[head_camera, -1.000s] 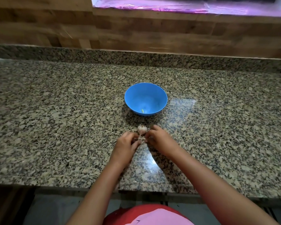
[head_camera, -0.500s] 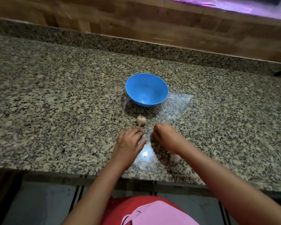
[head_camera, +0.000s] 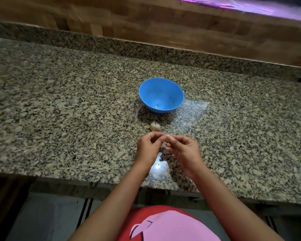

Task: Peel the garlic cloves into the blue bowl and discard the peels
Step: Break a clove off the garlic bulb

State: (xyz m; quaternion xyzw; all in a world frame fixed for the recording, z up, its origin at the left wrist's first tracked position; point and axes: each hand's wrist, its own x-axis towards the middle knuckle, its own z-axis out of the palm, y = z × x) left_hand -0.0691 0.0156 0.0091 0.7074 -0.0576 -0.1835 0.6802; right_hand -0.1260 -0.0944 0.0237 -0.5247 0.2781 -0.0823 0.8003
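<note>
1. Head view: a speckled stone counter [head_camera: 59, 119] fills most of the picture. It runs from the left side to the right side.
2. A blue bowl [head_camera: 175, 91] sits on the counter, a bit far from the person and near the middle. A tiny green bit [head_camera: 156, 107] lies inside it at the near edge.
3. A garlic bulb [head_camera: 155, 126] lies on the counter just near the bowl, on the person's side. It does not touch the bowl. It is just beyond the hands and does not touch them.
4. The left hand [head_camera: 147, 150] is curled up. Its fingertips pinch a small pale garlic clove [head_camera: 167, 137].
5. The right hand [head_camera: 186, 152] is curled up too. Its fingertips pinch the same clove from the other side.
6. The two hands meet at the clove, close over the counter. The clove is small and a bit blurry, so I cannot tell if its skin is on or off.
7. A bright spot of light [head_camera: 157, 166] shines on the counter under the wrists.
8. At the far side, a stone ledge runs along the counter. Behind it is a wall of brown wood [head_camera: 146, 20].
9. At the bottom, the person's red and pink shirt [head_camera: 163, 225] shows.
</note>
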